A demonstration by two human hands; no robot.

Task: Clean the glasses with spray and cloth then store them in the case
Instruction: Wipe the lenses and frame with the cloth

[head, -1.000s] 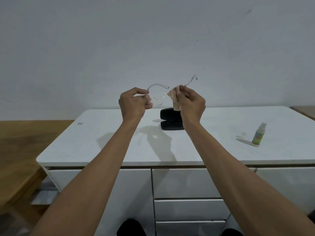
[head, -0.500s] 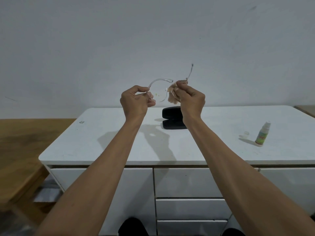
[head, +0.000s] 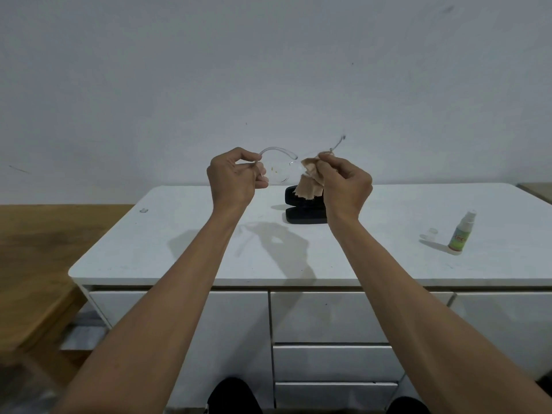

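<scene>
I hold clear-framed glasses up in the air above the white cabinet top. My left hand pinches the left side of the frame. My right hand presses a tan cloth onto the right lens, which the cloth and fingers hide. One temple arm sticks up past my right hand. The black case lies open on the cabinet top behind my hands, partly hidden by the cloth and my right wrist. The spray bottle stands upright at the right.
A small clear cap sits left of the spray bottle. Drawers run below the cabinet top. A wooden surface adjoins on the left. A grey wall rises behind.
Both hands dropped back down slightly with the glasses after a small rise. The cloth now hangs lower from my right fingers over the lens. The temple arm has tilted right.
</scene>
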